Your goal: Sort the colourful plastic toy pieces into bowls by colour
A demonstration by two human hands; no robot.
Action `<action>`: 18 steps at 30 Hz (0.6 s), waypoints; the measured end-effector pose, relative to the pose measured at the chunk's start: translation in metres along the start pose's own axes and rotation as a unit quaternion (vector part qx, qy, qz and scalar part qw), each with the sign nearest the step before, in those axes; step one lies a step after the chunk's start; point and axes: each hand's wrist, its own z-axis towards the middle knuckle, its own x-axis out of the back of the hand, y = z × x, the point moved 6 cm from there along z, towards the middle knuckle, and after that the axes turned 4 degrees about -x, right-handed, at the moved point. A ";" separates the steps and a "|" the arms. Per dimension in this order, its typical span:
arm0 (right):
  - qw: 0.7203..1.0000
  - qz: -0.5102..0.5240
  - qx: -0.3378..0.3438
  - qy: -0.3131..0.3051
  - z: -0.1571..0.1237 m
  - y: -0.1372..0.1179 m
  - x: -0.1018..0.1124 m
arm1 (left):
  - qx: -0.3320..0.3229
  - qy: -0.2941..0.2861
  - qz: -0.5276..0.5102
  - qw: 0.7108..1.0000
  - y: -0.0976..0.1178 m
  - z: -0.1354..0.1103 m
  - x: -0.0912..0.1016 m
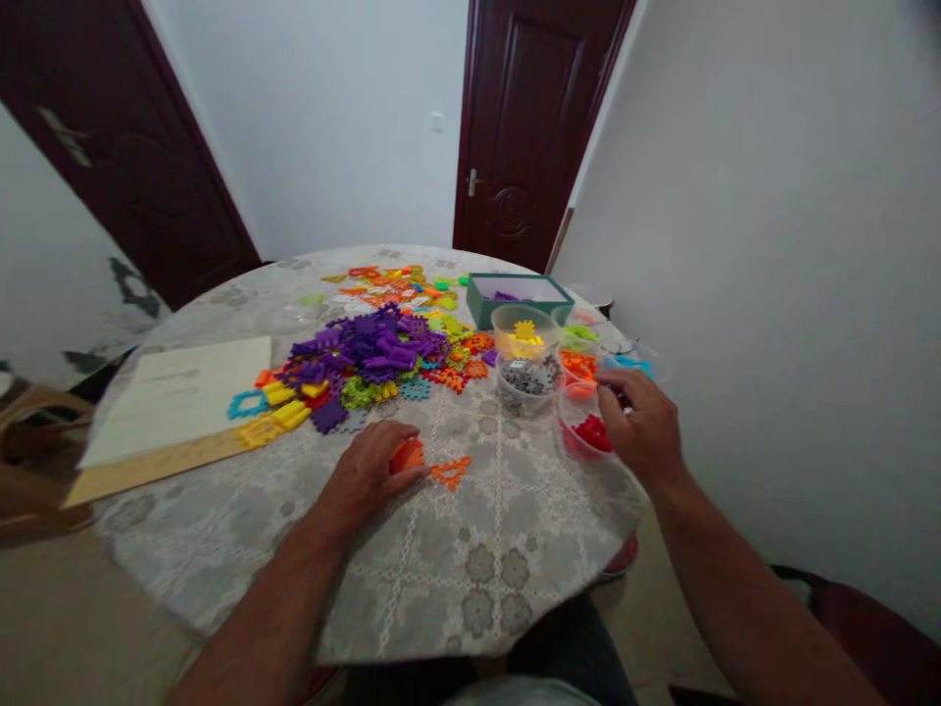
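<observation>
My left hand [373, 463] rests low over the table with thumb and fingers closed on an orange puzzle-edged plastic building piece [407, 454]. Just right of its fingertips a triangular orange piece [451, 473] lies flat on the cloth. My right hand [643, 420] is at the right-hand tubs, fingers curled together; what they hold, if anything, is hidden. Beside it stand a clear tub of red pieces [590, 432] and one with orange pieces [578, 366]. Grey pieces [527, 378] fill another tub, and yellow pieces [524, 335] sit in the one behind.
A large heap of purple pieces [371, 343] with mixed colours spreads across the middle. Further back are orange and green pieces [397, 284] and a green box [481, 304]. On the left lie paper [183, 392] and a wooden ruler [158, 469]. A wall [794, 294] borders the right.
</observation>
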 end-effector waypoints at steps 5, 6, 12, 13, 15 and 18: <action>0.933 0.117 0.106 -0.322 -0.052 -0.106 -0.074 | 0.010 0.004 -0.017 1.000 0.007 0.002 0.003; 0.919 0.108 0.112 -0.363 -0.058 -0.119 -0.088 | 0.008 0.006 -0.021 1.000 0.008 0.002 0.003; 0.874 0.004 0.098 -0.475 -0.073 -0.148 -0.146 | -0.009 0.036 -0.035 0.999 0.007 0.000 0.006; 0.877 0.006 0.087 -0.473 -0.073 -0.147 -0.149 | -0.013 0.044 -0.033 0.998 0.007 -0.001 0.006; 0.889 0.033 0.056 -0.454 -0.072 -0.143 -0.151 | -0.023 0.058 -0.027 0.998 0.007 -0.001 0.007; 0.906 0.100 -0.034 -0.410 -0.068 -0.129 -0.154 | -0.039 0.078 -0.014 0.996 0.009 0.000 0.009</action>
